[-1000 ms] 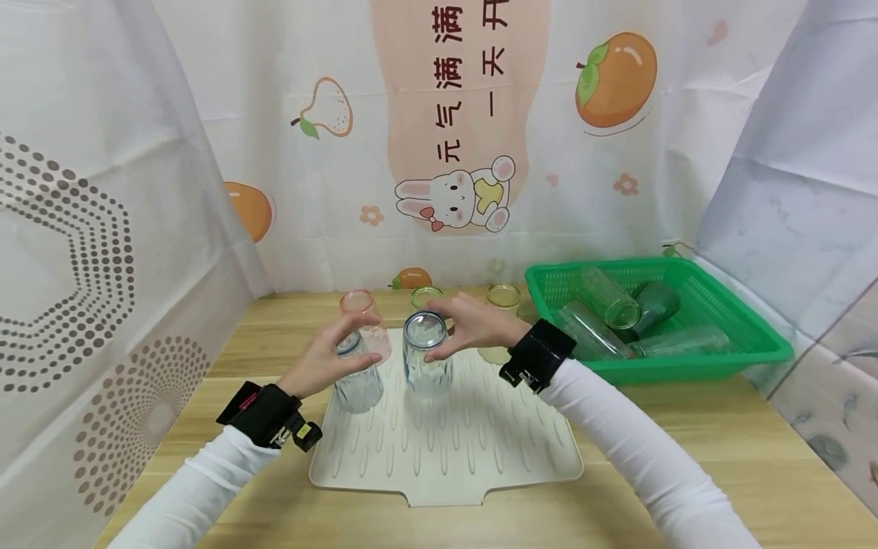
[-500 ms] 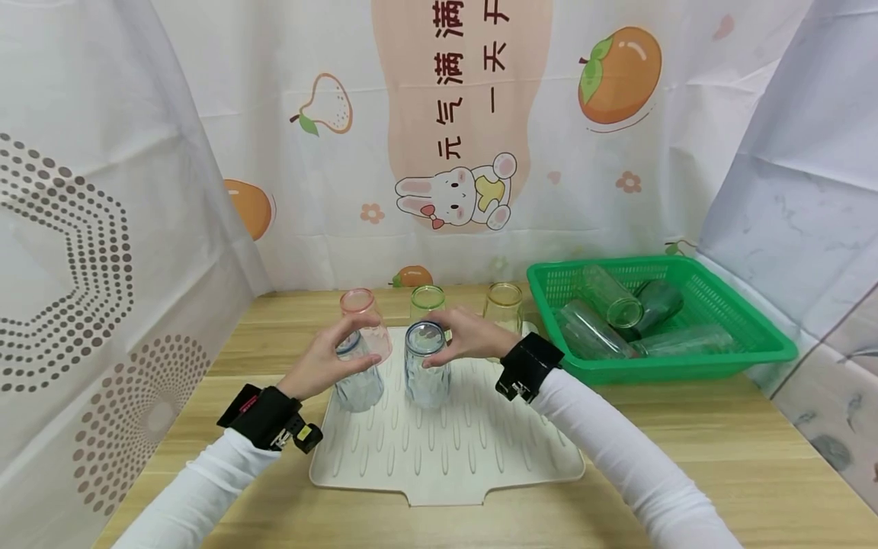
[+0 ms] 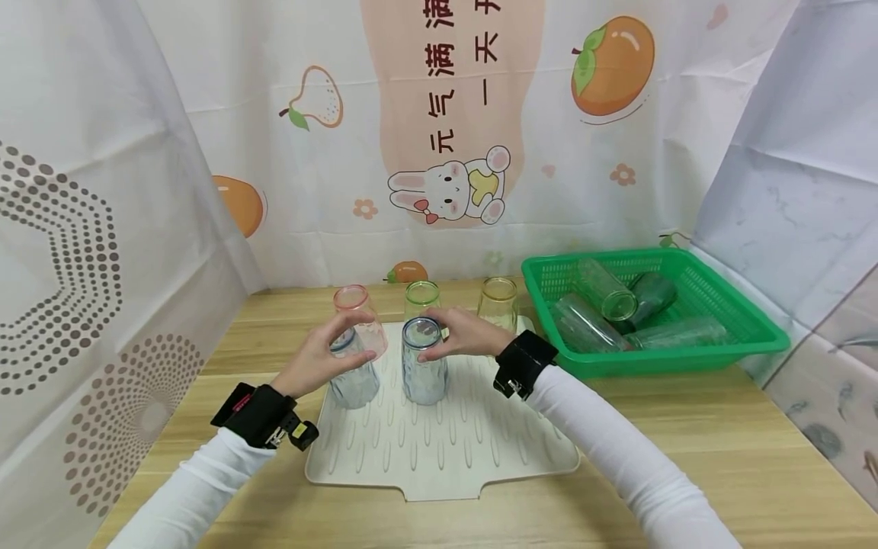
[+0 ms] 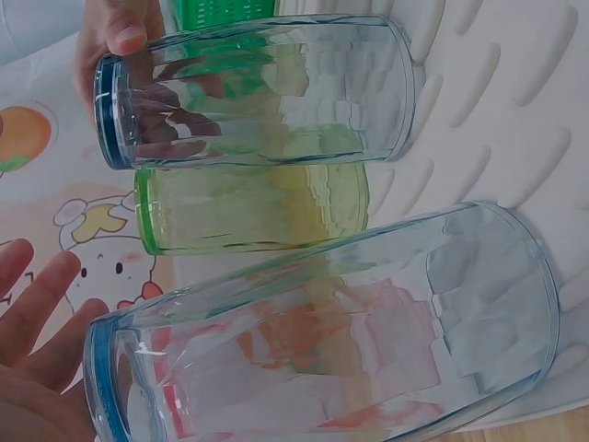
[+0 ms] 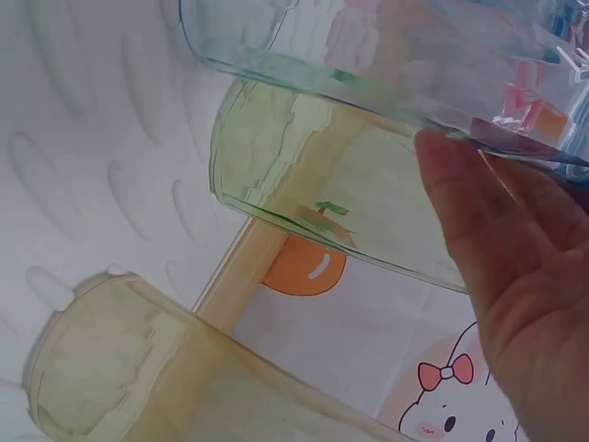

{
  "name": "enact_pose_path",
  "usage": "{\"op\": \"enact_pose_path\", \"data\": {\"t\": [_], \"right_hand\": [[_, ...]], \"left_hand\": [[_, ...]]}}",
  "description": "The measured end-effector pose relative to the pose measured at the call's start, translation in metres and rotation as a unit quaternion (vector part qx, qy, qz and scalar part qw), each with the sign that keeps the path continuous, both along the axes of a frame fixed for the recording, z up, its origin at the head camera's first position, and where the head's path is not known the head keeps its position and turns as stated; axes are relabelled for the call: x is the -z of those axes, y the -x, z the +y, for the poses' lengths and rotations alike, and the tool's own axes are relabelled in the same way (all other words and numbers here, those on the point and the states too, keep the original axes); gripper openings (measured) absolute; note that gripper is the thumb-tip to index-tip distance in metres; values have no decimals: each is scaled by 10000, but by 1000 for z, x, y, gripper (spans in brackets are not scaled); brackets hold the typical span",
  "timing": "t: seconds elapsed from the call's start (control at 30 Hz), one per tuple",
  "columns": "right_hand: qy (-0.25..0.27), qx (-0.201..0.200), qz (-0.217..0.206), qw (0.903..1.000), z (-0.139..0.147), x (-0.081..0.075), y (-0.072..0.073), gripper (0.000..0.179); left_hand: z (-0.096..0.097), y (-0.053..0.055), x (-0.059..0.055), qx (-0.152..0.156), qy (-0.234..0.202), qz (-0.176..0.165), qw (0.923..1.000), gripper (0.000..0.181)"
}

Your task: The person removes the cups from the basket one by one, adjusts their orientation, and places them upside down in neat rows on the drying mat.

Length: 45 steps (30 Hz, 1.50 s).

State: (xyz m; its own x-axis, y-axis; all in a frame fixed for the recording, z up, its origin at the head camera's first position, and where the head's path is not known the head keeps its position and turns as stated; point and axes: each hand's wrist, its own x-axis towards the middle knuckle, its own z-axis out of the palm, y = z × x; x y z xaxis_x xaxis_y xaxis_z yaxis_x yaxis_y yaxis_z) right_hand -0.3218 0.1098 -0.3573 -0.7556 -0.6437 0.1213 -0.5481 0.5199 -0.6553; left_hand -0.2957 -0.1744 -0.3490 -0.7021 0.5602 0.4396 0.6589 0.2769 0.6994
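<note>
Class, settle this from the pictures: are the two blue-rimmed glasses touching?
Apart. The head view shows a strip of mat between the left blue-rimmed glass and the right blue-rimmed glass.

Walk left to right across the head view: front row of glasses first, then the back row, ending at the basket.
Front: left blue glass, right blue glass. Back: pink glass, green glass, yellow glass, then green basket.
</note>
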Motion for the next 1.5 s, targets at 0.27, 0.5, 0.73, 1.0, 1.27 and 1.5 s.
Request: {"op": "enact_pose_path", "data": {"t": [0.27,0.5,0.73,1.0,1.27,1.5], "right_hand": [[-73,87,-149,9998,1,-4,-7,72],[31,318,-100,9994,5,-17,-15,82],[82,395,448,9982,21,-41,-16,79],[-470,1125,1159,9857,67,-76,-11,85],[-430,2270,1299,9642,130,-106,-7,76],[-535,3059,1336,9411,184,-119,-12,72]], "left_hand": [[0,0,4,-73,-19,25,10000,51],[0,-3,5,-173,-7,-7,9998,52],[-2,-5,5,-227,10,-34,9997,53],[-2,-4,5,-200,38,-35,9998,52],[-1,-1,6,-213,32,84,9997,51],[-2,1,6,-182,-5,158,9997,49]]}}
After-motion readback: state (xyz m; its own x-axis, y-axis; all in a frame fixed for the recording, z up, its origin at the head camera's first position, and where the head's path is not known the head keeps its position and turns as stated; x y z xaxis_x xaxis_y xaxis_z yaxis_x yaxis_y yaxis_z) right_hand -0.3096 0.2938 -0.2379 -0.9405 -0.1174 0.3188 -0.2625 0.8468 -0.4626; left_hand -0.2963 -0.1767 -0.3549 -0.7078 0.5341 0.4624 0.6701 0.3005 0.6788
